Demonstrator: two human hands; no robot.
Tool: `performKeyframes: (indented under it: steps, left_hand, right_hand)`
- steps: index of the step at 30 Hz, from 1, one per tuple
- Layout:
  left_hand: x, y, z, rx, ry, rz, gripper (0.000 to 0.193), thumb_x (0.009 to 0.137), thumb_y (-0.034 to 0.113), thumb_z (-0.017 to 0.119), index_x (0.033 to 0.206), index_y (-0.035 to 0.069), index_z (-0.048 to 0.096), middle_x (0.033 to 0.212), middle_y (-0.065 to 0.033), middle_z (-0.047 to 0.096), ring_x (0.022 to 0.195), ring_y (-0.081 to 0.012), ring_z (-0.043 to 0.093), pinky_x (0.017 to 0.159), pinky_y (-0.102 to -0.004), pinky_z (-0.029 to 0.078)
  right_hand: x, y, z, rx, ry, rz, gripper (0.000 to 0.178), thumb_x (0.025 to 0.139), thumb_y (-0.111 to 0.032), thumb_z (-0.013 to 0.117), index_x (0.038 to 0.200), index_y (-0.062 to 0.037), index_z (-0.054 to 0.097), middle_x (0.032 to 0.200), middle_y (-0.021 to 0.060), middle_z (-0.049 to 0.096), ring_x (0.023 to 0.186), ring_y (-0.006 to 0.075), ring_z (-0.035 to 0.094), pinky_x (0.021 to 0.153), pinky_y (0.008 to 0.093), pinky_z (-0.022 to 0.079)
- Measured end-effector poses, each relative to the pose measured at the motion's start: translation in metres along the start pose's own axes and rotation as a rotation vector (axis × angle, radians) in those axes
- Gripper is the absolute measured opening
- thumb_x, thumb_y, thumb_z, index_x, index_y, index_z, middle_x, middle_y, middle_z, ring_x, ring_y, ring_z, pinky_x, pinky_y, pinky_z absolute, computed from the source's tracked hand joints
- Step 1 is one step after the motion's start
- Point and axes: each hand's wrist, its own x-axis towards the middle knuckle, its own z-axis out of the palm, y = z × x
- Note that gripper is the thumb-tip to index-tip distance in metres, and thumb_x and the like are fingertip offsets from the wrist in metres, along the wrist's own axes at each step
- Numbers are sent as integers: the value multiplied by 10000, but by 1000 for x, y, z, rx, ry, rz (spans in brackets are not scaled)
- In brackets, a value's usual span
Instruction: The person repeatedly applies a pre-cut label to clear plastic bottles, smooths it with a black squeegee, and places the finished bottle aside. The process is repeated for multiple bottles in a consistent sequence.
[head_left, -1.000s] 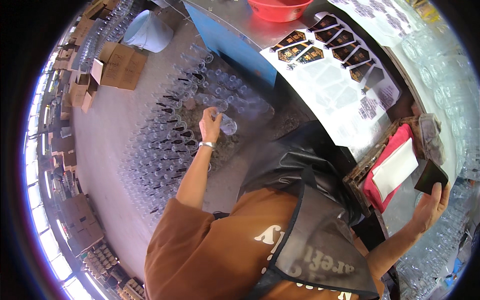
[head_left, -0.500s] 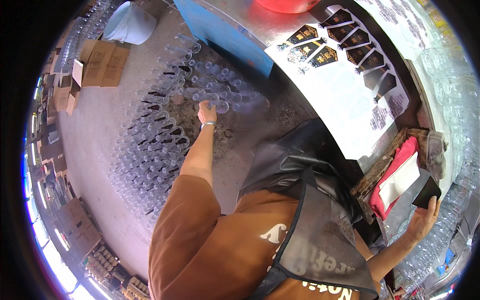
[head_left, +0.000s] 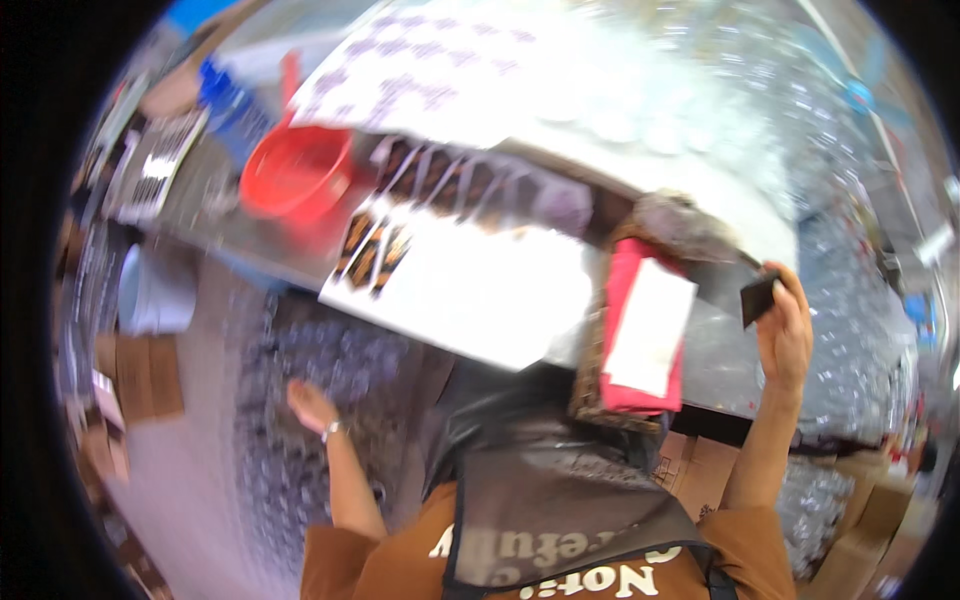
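Now my view has swung round to the right and much of it is blurred, so the metal surface stretches across the middle, where half a second ago the floor filled more of the left. Below it, the crowd of clear glass bottles stands on the floor, smeared by the motion and lower in view than before. On the surface, the white label sheet lies near my apron, with black-and-gold labels at its left end; the red plastic basin, cut off before, shows whole beyond it. To the right, the folded white pad rests on the red cloth. My left hand was at a bottle a moment ago; now I make out none in it, so I judge that bottle let go, though blur keeps me from telling how wide those fingers are. My right hand has not given anything up: its fingers pinch the dark flat rectangular piece, right of the pad.
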Motion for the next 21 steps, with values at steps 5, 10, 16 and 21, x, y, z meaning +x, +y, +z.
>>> performKeyframes:
  steps: [5, 10, 16, 21]
  left_hand:
    - [35, 225, -4, -400, -30, 178, 342, 1007, -15, 540, 1344, -70, 515, 1315, -191, 632, 1166, -250, 640, 1034, -347, 495]
    - [14, 391, -6, -748, -231, 380, 324, 1012, -44, 489, 1336, -57, 498, 1321, -170, 618, 1208, -242, 605, 1073, -352, 458]
    - [-71, 501, -4, -1027, -626, 404, 333, 990, -56, 492, 1322, -48, 519, 1346, -165, 597, 1146, -223, 641, 1014, -338, 502]
    - [-99, 518, -26, -989, -855, 380, 337, 978, -38, 521, 1315, -32, 541, 1230, -122, 644, 1023, -169, 677, 901, -281, 502]
  right_hand:
    - [52, -85, -2, 188, -3, -253, 353, 1046, -321, 494, 885, -27, 606, 647, 13, 491, 527, 102, 440, 461, 235, 334]
    - [149, -144, 36, -739, 372, -956, 332, 990, -305, 589, 1143, -36, 709, 959, 20, 706, 802, 94, 627, 730, 242, 493]
    - [250, -140, 52, -1224, 101, -668, 529, 905, -365, 622, 1366, -108, 581, 1250, 211, 663, 1193, 358, 616, 1032, 422, 473]
    - [221, -102, 48, -1052, 199, -731, 375, 902, -261, 644, 1246, -114, 617, 993, 194, 727, 956, 378, 695, 891, 438, 526]
